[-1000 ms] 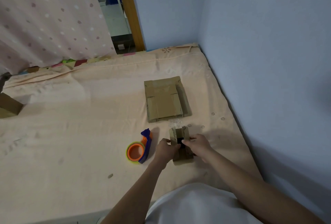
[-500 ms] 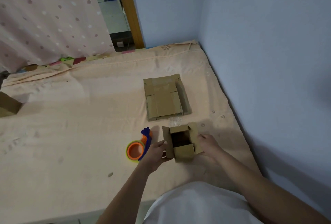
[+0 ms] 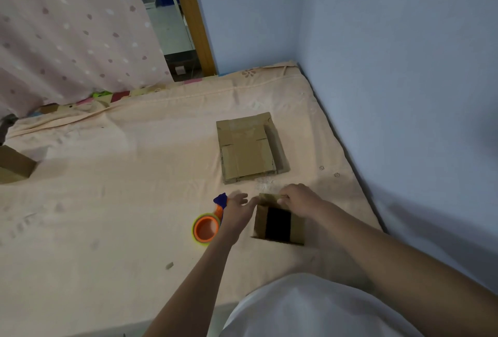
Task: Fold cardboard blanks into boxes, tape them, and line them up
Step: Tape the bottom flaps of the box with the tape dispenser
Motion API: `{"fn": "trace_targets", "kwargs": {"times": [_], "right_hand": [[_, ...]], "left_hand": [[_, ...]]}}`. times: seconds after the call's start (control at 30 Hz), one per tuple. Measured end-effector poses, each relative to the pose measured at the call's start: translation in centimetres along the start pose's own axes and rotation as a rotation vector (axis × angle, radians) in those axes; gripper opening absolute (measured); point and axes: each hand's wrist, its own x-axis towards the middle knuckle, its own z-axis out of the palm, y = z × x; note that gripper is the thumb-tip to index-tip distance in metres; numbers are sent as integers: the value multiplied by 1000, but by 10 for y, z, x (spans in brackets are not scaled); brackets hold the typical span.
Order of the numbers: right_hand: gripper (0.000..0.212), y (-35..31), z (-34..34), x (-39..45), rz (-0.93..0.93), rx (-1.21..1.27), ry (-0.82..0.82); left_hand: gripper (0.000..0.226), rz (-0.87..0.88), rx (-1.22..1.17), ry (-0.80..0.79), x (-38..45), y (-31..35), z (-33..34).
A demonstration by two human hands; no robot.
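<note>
A small cardboard box with a black stripe on its upper face lies on the peach bed sheet in front of me. My right hand grips the box's far flap with curled fingers. My left hand sits just left of the box, fingers spread and relaxed, its fingertips near the box's far left corner. A stack of flat cardboard blanks lies beyond the box. An orange tape roll in a blue dispenser rests by my left wrist.
A blue wall runs along the bed's right edge. Another cardboard box sits at the far left. A dotted pink curtain and a wooden door frame stand behind the bed.
The box was opened from a narrow upright shape, then tipped so its striped face is up. My left hand has let go of its side; my right hand moved onto the far flap.
</note>
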Motion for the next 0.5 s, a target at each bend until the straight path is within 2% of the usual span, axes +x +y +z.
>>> {"fn": "trace_targets", "kwargs": {"times": [0.13,0.23,0.3,0.4,0.43,0.5], "right_hand": [[35,-8,-3,7,-18,-49,-28],[20,-3,3,6,-13,22,7],[50,2,10,1,29,103,78],[96,6,24,-14,269,310,174],[101,8,29,-18,369,405,164],[97,12,39,-26,524,565,102]], "left_hand": [[73,-136,62,-42,3,0,7],[79,-179,88,-74,-2,-6,12],[80,-179,96,-74,-3,-11,14],[82,-177,106,-73,-1,-16,16],[82,-178,114,-74,-1,-16,17],[76,-172,133,-69,-2,-16,19]]}}
